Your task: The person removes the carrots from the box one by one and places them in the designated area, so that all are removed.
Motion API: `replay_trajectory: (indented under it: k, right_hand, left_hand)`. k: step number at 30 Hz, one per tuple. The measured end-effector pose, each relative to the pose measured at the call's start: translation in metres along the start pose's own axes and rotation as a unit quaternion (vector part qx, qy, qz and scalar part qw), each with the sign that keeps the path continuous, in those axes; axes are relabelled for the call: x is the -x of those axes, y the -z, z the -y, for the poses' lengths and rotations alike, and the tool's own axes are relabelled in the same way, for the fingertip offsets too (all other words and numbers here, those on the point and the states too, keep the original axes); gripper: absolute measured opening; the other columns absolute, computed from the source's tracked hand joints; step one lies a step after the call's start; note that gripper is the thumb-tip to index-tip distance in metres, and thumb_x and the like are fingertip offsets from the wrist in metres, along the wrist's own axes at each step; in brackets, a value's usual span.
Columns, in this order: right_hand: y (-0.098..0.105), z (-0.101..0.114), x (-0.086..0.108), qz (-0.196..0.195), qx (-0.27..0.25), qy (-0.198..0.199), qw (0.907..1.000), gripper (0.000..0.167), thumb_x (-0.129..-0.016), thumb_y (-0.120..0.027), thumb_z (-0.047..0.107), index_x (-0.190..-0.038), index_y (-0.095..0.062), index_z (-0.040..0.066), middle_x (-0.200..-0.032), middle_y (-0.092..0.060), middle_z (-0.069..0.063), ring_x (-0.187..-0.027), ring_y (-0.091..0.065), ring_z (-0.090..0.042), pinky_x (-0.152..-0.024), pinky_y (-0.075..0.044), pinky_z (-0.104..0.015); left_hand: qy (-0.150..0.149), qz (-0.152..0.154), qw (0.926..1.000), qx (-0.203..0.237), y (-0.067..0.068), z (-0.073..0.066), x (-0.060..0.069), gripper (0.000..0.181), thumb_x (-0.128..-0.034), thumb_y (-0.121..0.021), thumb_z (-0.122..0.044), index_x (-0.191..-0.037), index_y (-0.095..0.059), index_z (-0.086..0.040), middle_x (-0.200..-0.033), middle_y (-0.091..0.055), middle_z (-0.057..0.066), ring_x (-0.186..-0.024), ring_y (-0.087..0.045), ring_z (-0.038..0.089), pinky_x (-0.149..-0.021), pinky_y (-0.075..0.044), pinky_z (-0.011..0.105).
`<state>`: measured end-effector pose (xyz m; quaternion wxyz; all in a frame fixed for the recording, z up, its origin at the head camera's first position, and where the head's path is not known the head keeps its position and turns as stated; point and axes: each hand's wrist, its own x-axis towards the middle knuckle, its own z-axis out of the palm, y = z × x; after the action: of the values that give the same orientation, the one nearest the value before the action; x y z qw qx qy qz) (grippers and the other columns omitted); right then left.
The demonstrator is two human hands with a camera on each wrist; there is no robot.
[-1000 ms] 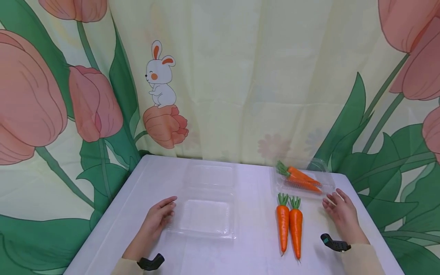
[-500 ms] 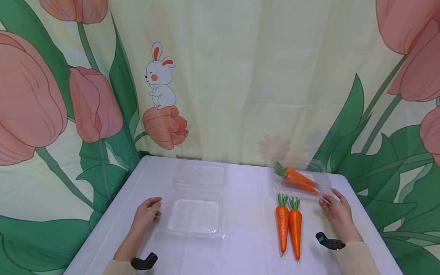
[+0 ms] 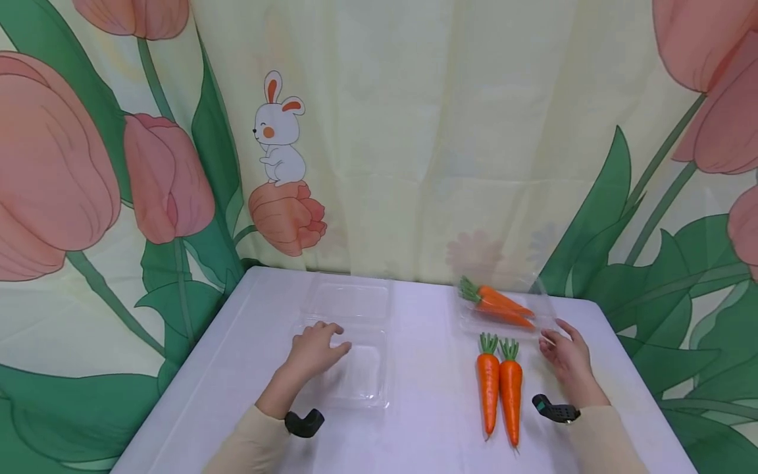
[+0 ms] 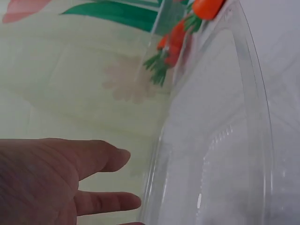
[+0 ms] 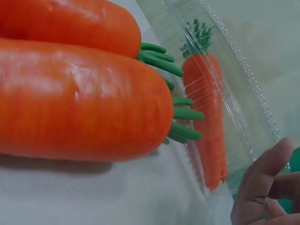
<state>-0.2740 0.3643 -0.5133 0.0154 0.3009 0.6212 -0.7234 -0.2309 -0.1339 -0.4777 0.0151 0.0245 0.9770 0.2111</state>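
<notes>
My left hand [image 3: 312,352] is over the left side of an open clear plastic clamshell box [image 3: 361,398], fingers loosely bent, nothing held. In the left wrist view its thumb and a finger [image 4: 110,201] are apart beside the box's edge. My right hand [image 3: 568,359] is at the near right corner of a second clear clamshell box [image 3: 541,309] with two carrots [image 3: 497,306] inside. In the right wrist view its fingers [image 5: 262,176] meet or nearly meet that box's corner; exact contact is unclear. Two loose carrots [image 3: 500,395] lie side by side left of this hand.
A white cloth covers the table [image 3: 426,421]. Behind it hangs a curtain [image 3: 385,131] printed with tulips and a rabbit. The left box's lid [image 3: 346,299] lies folded back toward the curtain.
The open box slid left, then stayed while my left hand came right over it. My right hand moved slightly left, and the carrot-filled box shifted left with it.
</notes>
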Motion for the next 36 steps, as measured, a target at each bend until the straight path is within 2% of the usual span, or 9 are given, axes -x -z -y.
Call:
replay_trajectory:
  k: [2, 4, 10, 13, 16, 19, 22, 29, 36]
  right_hand:
    - [-0.006, 0.000, 0.000, 0.002, 0.007, 0.006, 1.0000, 0.067, -0.110, -0.045, 0.023, -0.168, -0.011, 0.025, -0.119, -0.050, 0.001, -0.081, -0.062, -0.005, -0.079, -0.056, -0.015]
    - [-0.012, -0.001, 0.001, 0.000, 0.011, 0.010, 0.9999, 0.067, -0.110, -0.046, 0.022, -0.168, -0.012, 0.023, -0.116, -0.053, 0.000, -0.078, -0.062, -0.006, -0.077, -0.057, -0.016]
    - [-0.027, -0.004, 0.002, -0.018, 0.057, 0.035, 0.9976, 0.066, -0.108, -0.049, 0.021, -0.166, -0.018, 0.017, -0.117, -0.055, -0.004, -0.074, -0.060, -0.010, -0.072, -0.057, -0.020]
    - [-0.034, -0.006, 0.000, -0.036, 0.105, 0.061, 0.9919, 0.065, -0.107, -0.051, 0.021, -0.165, -0.023, 0.013, -0.133, -0.055, -0.015, -0.076, -0.060, -0.011, -0.071, -0.054, -0.019]
    - [-0.041, -0.008, -0.001, -0.060, 0.151, 0.089, 0.9827, 0.062, -0.106, -0.051, 0.021, -0.162, -0.030, 0.009, -0.148, -0.049, -0.023, -0.091, -0.061, -0.019, -0.084, -0.053, -0.027]
    - [-0.046, -0.009, -0.001, -0.075, 0.180, 0.111, 0.9745, 0.060, -0.105, -0.051, 0.020, -0.160, -0.034, 0.005, -0.154, -0.044, -0.029, -0.115, -0.058, -0.035, -0.104, -0.051, -0.042]
    - [-0.050, -0.008, 0.001, -0.074, 0.201, 0.120, 0.9694, 0.061, -0.104, -0.052, 0.020, -0.159, -0.035, 0.002, -0.150, -0.046, -0.032, -0.129, -0.052, -0.044, -0.114, -0.043, -0.055]
    - [-0.060, -0.004, 0.007, -0.047, 0.264, 0.128, 0.9548, 0.061, -0.101, -0.056, 0.022, -0.154, -0.040, -0.004, -0.143, -0.051, -0.036, -0.124, -0.055, -0.048, -0.110, -0.044, -0.057]
    - [-0.069, 0.001, 0.014, -0.025, 0.285, 0.113, 0.9517, 0.060, -0.101, -0.057, 0.022, -0.152, -0.040, -0.005, -0.151, -0.041, -0.035, -0.125, -0.047, -0.045, -0.115, -0.039, -0.058]
  left_hand:
    - [-0.019, 0.024, 0.9995, 0.003, -0.004, -0.013, -0.002, 0.042, -0.0941, -0.071, -0.038, -0.125, -0.070, -0.010, -0.124, -0.065, 0.017, -0.115, -0.059, 0.040, -0.095, -0.045, 0.062]
    - [-0.042, 0.028, 0.9987, -0.006, -0.009, -0.026, -0.003, 0.043, -0.0934, -0.071, -0.039, -0.125, -0.070, -0.010, -0.123, -0.064, 0.016, -0.114, -0.059, 0.038, -0.095, -0.046, 0.060]
    - [-0.104, -0.006, 0.9928, -0.059, -0.033, -0.061, -0.004, 0.045, -0.0926, -0.073, -0.039, -0.126, -0.069, -0.009, -0.122, -0.062, 0.015, -0.112, -0.058, 0.034, -0.092, -0.050, 0.054]
    - [-0.111, -0.025, 0.9897, -0.087, -0.044, -0.072, -0.004, 0.048, -0.0915, -0.074, -0.041, -0.129, -0.068, -0.011, -0.129, -0.060, 0.016, -0.119, -0.055, 0.035, -0.100, -0.045, 0.057]
    - [-0.099, -0.025, 0.9896, -0.101, -0.051, -0.078, -0.004, 0.051, -0.0906, -0.075, -0.042, -0.133, -0.066, -0.015, -0.137, -0.057, 0.018, -0.129, -0.050, 0.040, -0.110, -0.034, 0.067]
    - [-0.084, -0.016, 0.9906, -0.106, -0.055, -0.079, -0.005, 0.052, -0.0900, -0.076, -0.042, -0.135, -0.065, -0.019, -0.143, -0.054, 0.018, -0.138, -0.043, 0.046, -0.111, -0.024, 0.077]
    - [-0.072, -0.010, 0.9912, -0.111, -0.056, -0.075, -0.006, 0.052, -0.0907, -0.075, -0.042, -0.138, -0.063, -0.024, -0.148, -0.051, 0.017, -0.143, -0.037, 0.049, -0.111, -0.018, 0.081]
    - [-0.055, -0.023, 0.9940, -0.092, -0.052, -0.058, -0.007, 0.049, -0.0908, -0.076, -0.038, -0.137, -0.064, -0.027, -0.148, -0.051, 0.015, -0.145, -0.035, 0.049, -0.110, -0.010, 0.084]
    - [-0.042, -0.037, 0.9956, -0.075, -0.043, -0.039, -0.009, 0.046, -0.0901, -0.079, -0.036, -0.134, -0.067, -0.029, -0.147, -0.052, 0.013, -0.146, -0.036, 0.048, -0.111, -0.009, 0.084]
